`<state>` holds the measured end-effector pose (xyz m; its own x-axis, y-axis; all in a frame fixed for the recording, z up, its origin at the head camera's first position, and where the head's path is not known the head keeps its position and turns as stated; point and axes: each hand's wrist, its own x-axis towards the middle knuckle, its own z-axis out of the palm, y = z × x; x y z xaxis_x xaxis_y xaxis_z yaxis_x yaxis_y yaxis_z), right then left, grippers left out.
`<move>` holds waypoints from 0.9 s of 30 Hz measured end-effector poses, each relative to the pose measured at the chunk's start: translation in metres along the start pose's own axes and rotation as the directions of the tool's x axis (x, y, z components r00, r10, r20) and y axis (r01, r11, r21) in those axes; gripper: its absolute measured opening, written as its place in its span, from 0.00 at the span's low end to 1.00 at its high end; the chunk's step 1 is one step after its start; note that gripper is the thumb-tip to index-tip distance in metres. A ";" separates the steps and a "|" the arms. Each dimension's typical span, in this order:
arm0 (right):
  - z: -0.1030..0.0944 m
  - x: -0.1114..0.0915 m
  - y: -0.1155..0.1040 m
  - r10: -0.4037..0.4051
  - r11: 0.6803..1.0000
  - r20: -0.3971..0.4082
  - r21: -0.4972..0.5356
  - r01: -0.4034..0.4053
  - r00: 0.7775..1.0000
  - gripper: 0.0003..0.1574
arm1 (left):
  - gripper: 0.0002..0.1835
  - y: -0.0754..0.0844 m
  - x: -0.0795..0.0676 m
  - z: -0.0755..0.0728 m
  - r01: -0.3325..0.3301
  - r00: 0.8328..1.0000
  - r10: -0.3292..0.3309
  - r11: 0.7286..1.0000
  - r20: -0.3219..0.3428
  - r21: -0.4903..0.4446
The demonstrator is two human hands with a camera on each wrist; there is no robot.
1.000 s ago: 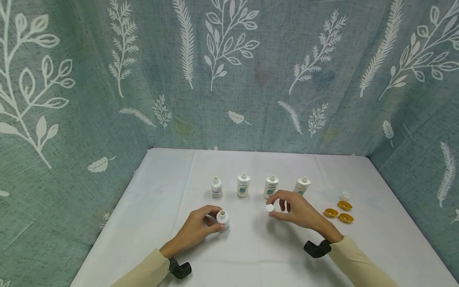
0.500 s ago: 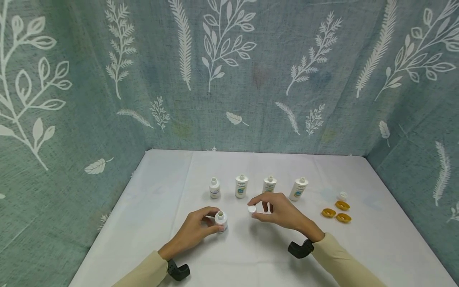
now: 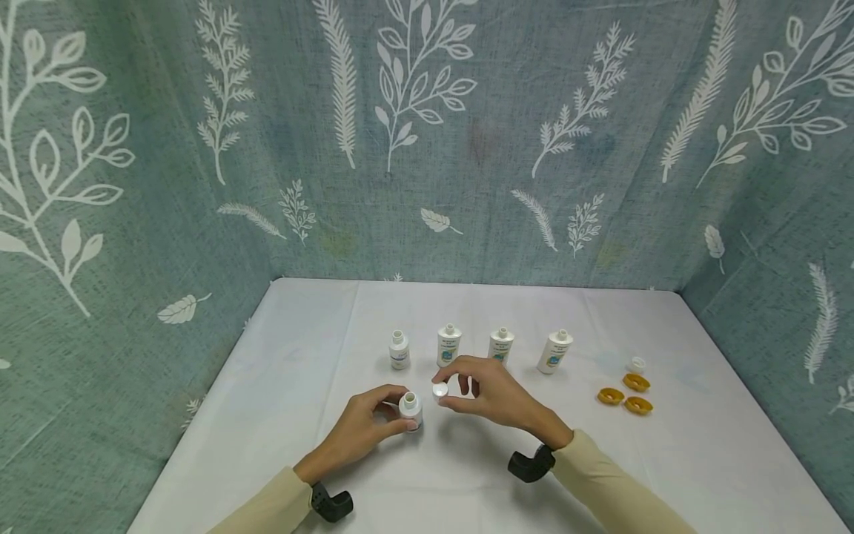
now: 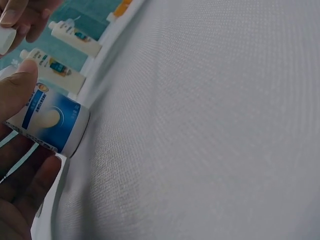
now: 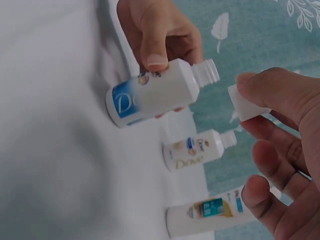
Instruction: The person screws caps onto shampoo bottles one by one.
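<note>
One white-clothed table (image 3: 700, 460), your whole working ground. Your left hand (image 3: 363, 421) holds its place from a second ago, thumb and fingers curled round something upright. Your right hand (image 3: 490, 393) has shifted leftward, thumb and forefinger pinching. Rightmost standing bottle (image 3: 555, 351), its base hidden earlier, now shows whole. Open white bottle (image 3: 410, 417) sits in your left grip. White cap (image 3: 439, 391), in your right pinch, now just beside its neck, apart.
</note>
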<state>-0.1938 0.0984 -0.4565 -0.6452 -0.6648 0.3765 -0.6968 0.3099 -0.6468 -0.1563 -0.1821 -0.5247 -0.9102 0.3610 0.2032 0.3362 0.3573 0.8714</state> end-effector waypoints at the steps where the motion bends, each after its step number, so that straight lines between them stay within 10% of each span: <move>1: 0.001 0.001 -0.001 -0.005 1.000 -0.002 -0.002 0.005 1.000 0.17 | 0.26 0.000 0.000 0.000 0.005 1.000 -0.005 1.000 0.002 -0.006; 27: 0.028 0.024 -0.011 -0.069 0.995 0.073 -0.069 0.074 0.995 0.19 | 0.26 -0.005 0.000 -0.002 -0.039 0.999 0.042 0.995 0.027 -0.089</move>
<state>-0.1927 0.0602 -0.4585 -0.5709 -0.7327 0.3706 -0.7627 0.3062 -0.5696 -0.1587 -0.1859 -0.5283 -0.8885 0.3987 0.2271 0.3487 0.2649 0.8990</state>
